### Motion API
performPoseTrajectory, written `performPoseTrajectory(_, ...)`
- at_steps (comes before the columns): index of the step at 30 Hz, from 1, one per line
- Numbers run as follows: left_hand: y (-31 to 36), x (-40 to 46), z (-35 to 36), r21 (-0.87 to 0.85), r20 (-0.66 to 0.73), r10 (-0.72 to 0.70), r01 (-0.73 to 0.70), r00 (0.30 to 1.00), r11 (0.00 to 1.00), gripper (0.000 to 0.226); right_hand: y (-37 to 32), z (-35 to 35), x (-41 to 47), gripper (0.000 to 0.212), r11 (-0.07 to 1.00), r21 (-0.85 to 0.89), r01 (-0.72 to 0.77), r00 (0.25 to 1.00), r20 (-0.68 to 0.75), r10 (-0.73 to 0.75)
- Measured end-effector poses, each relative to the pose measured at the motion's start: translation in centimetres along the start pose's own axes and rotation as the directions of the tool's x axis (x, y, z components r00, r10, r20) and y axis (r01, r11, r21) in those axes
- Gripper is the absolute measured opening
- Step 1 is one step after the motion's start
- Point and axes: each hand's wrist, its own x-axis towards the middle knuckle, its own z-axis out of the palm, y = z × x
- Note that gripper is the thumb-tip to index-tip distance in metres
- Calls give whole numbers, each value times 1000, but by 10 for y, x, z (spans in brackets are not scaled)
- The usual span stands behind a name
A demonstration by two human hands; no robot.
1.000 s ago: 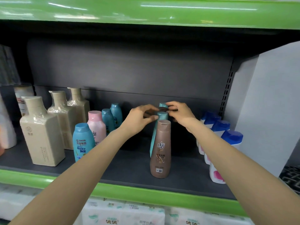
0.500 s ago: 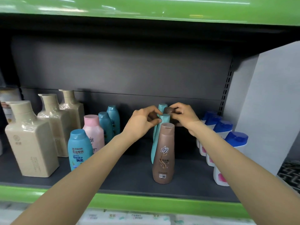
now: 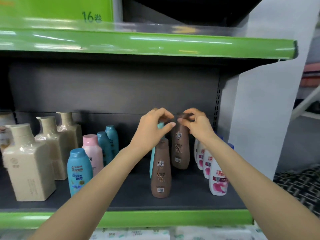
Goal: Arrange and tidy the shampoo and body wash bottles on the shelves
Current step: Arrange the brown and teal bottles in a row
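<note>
Bottles fill the dark shelf [image 3: 135, 196] in front of you, and your two hands meet over the middle group; your right hand [image 3: 199, 126] pinches the cap of the rear brown bottle [image 3: 180, 149], fingers curled round its top, and that bottle stands upright on the shelf just behind and to the right of the front brown bottle [image 3: 161, 172]; your left hand [image 3: 152, 130] has its fingers curled with thumb and forefinger drawn together over the top of the teal bottle [image 3: 153, 153], which stands tight behind the front brown one; whether that grip truly holds the teal cap you cannot tell, since the hand hides it; the front brown bottle stands free near the shelf's front edge, its label facing you.

To your left a light blue bottle [image 3: 79, 172] stands at the front with a pink-capped bottle [image 3: 92, 153] just behind it, and two dark teal bottles [image 3: 108, 144] line up further back; beyond those, three beige square bottles [image 3: 27, 167] run in a row from front to back at the left end; to your right a row of white bottles [image 3: 217, 181] with pink labels runs back toward the rear panel, your right forearm crossing over them; a green rail [image 3: 147, 43] edges the shelf above, and a second green rail [image 3: 155, 218] edges your shelf; white packs [image 3: 131, 233] show below it.
</note>
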Motion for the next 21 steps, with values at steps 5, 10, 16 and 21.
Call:
performPoseTrajectory(5,21,-21,21,29,78,-19,17,997,999,45,-15,-27,-27,15,998,23,63,997,-54,-62)
performPoseTrajectory(10,41,-35,33,-62,123,-73,81,990,995,57,-25,-45,-55,16,996,64,55,997,-58,-51)
performPoseTrajectory(16,60,-48,37,-92,254,-126,154,959,984,63,-28,-58,-72,15,977,197,-80,992,-78,97)
performPoseTrajectory(21,62,-62,40,-33,302,-159,177,940,984,74,-33,-62,-80,24,941,309,-140,976,-116,184)
